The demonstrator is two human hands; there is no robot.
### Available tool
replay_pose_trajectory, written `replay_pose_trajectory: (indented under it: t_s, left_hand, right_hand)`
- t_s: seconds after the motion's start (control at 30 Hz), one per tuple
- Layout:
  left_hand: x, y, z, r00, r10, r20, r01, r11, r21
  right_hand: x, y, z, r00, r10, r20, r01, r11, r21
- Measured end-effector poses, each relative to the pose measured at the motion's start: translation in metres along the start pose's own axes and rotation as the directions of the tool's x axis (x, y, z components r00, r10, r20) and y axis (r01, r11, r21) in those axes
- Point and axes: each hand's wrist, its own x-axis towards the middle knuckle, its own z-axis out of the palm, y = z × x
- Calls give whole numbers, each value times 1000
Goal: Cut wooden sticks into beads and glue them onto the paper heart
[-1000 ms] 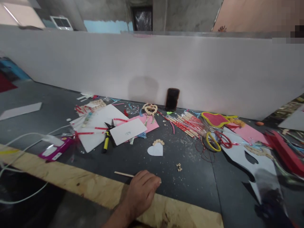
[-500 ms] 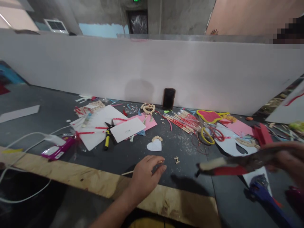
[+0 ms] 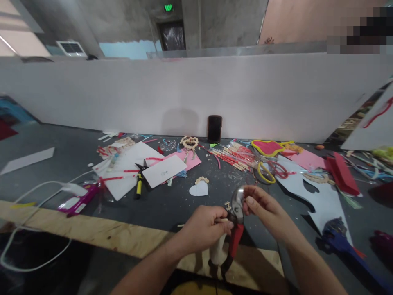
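Near the table's front edge, my left hand (image 3: pixel 204 229) is closed on a thin wooden stick (image 3: pixel 221 220), whose other end shows left of the hand. Red-and-white-handled pruning shears (image 3: pixel 238 207) stand between my hands, handles pointing down toward me. The fingers of my right hand (image 3: pixel 260 207) are bent at the metal head of the shears. Small wooden pieces (image 3: pixel 227 205) lie just behind the shears. A white paper heart (image 3: pixel 199 189) with beige bits along its upper edge lies beyond my left hand.
A phone (image 3: pixel 214 129) leans on the white partition (image 3: pixel 138 94). Black-and-yellow pliers (image 3: pixel 139 184) and white cards lie left. A purple glue gun (image 3: pixel 81 198) with a white cable is further left. Yellow scissors (image 3: pixel 265 173), cut paper (image 3: pixel 328 200) and a blue tool (image 3: pixel 346 246) lie right.
My right hand has brought the shears from the right to the middle, now upright beside my left hand. My left hand has moved right and slightly toward me.
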Motion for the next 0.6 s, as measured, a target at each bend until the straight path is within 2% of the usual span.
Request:
replay_pose_trajectory:
  t_s: [0.07,0.17,0.23,0.3,0.37,0.4,0.5,0.6]
  left_hand:
    - [3,1,-3,998,5,-70,-9,999,-47]
    - [5,3,-7,987,20,-157,-17,1000,16]
    - [5,3,-8,986,13,-168,-3,998,59]
    - [4,4,-8,987,-5,-160,13,999,51]
    - [3,5,-6,988,-22,-155,28,999,35]
    - [2,5,-5,987,-27,-158,33,999,39]
    - [0,8,-2,982,-13,-190,37,992,124]
    - [0,12,2,976,11,-219,39,974,225]
  right_hand:
    - [-9,10,12,999,41,-5,-41,998,40]
    - [-25,26,34,999,43,-6,-43,999,19]
    - [-32,36,45,997,33,-72,-34,999,-18]
    - [-35,44,51,982,12,-190,-28,996,-82]
    - [-36,49,52,951,-64,-303,12,985,-172]
    - [-36,51,51,938,-120,-324,46,973,-226]
    - [-37,55,52,932,-251,-260,148,922,-358]
    - [-40,58,60,942,-285,-180,191,891,-411]
